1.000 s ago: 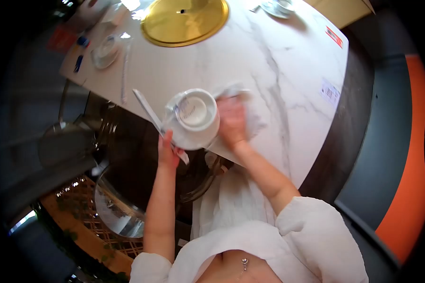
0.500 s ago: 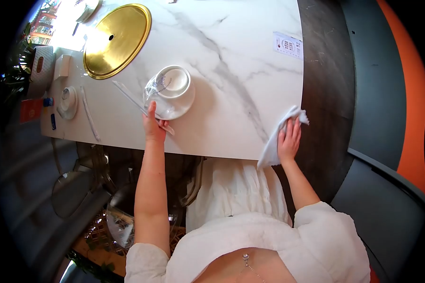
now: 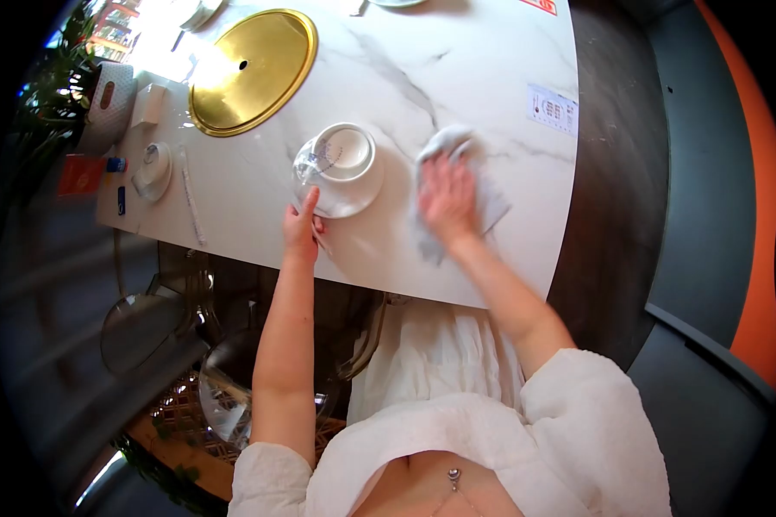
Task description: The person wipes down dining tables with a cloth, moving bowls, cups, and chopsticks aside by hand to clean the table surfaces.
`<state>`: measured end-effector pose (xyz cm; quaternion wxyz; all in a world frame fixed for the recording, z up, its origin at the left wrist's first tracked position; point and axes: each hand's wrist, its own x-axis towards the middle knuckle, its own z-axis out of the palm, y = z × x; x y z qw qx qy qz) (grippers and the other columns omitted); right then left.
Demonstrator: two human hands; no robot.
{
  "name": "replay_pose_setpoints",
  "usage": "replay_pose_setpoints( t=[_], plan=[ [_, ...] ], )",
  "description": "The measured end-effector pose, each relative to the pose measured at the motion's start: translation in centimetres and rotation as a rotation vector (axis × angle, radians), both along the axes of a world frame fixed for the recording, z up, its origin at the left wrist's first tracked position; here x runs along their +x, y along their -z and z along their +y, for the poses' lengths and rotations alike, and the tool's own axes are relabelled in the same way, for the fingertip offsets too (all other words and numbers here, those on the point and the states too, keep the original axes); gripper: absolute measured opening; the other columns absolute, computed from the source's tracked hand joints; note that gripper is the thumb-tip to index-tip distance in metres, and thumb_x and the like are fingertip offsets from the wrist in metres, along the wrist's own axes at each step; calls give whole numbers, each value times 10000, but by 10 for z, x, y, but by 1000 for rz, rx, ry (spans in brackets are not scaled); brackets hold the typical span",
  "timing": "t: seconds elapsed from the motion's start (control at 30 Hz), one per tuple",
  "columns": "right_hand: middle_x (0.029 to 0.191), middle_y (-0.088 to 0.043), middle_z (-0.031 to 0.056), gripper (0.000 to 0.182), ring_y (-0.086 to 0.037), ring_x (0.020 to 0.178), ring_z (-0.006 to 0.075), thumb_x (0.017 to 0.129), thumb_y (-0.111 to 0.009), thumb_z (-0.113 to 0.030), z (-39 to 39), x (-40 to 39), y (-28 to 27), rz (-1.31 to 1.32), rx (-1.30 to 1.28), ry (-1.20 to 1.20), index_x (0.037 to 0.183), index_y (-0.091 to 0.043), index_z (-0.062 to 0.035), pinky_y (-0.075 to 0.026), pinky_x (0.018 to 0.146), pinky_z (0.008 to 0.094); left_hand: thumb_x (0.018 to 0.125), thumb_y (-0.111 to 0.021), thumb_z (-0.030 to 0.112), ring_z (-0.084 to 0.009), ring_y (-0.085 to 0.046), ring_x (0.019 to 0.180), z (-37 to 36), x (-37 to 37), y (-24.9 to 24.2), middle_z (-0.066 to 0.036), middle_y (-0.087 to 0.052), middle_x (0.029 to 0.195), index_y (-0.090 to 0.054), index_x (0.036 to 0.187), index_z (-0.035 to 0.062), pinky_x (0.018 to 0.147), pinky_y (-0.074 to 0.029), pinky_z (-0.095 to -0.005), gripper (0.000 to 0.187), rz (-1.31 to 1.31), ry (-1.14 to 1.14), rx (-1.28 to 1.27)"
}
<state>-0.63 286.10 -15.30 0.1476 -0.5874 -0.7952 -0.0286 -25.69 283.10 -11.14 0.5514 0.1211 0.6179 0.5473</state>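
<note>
A plastic-wrapped white bowl and saucer set [image 3: 345, 157] stands on the marble-patterned table [image 3: 457, 282]. My left hand [image 3: 303, 228] grips the near left edge of the set, thumb on top and fingers curled below. Part of a wrapped utensil shows beside those fingers. Right of the set, my right hand [image 3: 447, 196] presses a pale cloth [image 3: 490, 207] flat on the tabletop, its fingers extended and slightly blurred. The cloth spreads out around the hand.
A round gold plate [image 3: 263, 82] lies at the back left. Farther left are another wrapped dish set [image 3: 153, 172], a long wrapped utensil [image 3: 191, 198], a white box [image 3: 148, 106] and a planter [image 3: 110, 108]. A printed card [image 3: 553, 109] lies near the right edge.
My right hand has moved left and inward from the table's right edge with the cloth. My left hand still holds the dish set. The camera view has shifted somewhat.
</note>
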Motion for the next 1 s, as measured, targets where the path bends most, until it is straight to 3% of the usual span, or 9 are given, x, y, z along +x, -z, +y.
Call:
replay_pose_setpoints(
  t=[0.1,0.37,0.47,0.53,0.6,0.67,0.77,0.9,1.0],
  plan=[
    [1346,-378,137,500,-321,1246,379,799,-529,-312,-72,-40,-17,154,-148,-344,1259,-466,-125,-274,1007,503,759,-711,291,-71,-368,375,-3,0,-3,14,-457,597,-478,910,70,341,-310,-232,355,70,31,-90],
    [1354,-356,131,468,-307,1250,363,795,-554,-273,-92,-30,-26,166,-234,-536,1234,-486,-126,-278,1001,498,665,-766,384,-100,-367,403,-3,-3,-6,15,-424,585,-515,870,52,368,-317,-273,464,257,52,-241],
    [1355,-353,134,477,-309,1249,364,794,-553,-266,-101,-23,-24,161,-255,-615,1243,-478,-120,-278,1001,497,718,-711,386,-180,-480,516,-10,5,-6,-48,-516,699,-528,967,13,475,-414,-332,485,660,51,-264],
    [1355,-356,135,483,-311,1252,364,791,-553,-256,-100,-21,-24,177,-285,-673,1247,-474,-116,-272,1008,498,794,-611,319,-285,-568,697,-14,19,-21,-118,-571,926,-520,1065,19,615,-465,-386,415,1346,152,-187],
    [1355,-357,134,479,-313,1253,363,790,-554,-255,-100,-20,-23,183,-300,-705,1242,-476,-114,-269,1009,500,824,-532,234,-350,-575,772,-12,51,-31,-142,-536,1048,-511,1120,70,638,-472,-418,339,1312,197,101],
    [1359,-361,140,512,-315,1267,327,775,-578,-276,-105,-17,-11,178,-303,-727,1248,-474,-110,-251,1023,507,823,-494,166,-363,-561,693,-5,89,-36,-141,-516,918,-483,1139,108,599,-465,-456,322,1223,414,143],
    [1384,-341,138,488,-310,1283,282,809,-535,-261,-110,-5,1,103,-556,-875,1266,-463,-105,-243,1042,480,753,-536,83,-290,-564,746,8,134,-20,-115,-495,896,-500,1110,74,575,-465,-391,358,1310,696,33],
    [1399,-326,142,453,-294,1300,252,850,-460,-228,-96,-19,-27,122,-442,-1009,1279,-452,-84,-243,1055,450,740,-551,83,-284,-560,767,17,145,-12,-94,-492,923,-497,1102,62,638,-463,-378,366,1436,676,30],
    [1375,-358,151,464,-301,1276,381,854,-438,-272,-102,-34,-18,184,-469,-974,1281,-443,-90,-219,1052,490,738,-571,110,-301,-557,831,9,131,-28,-110,-497,994,-494,1119,67,742,-449,-377,392,1423,661,50]
  ],
)
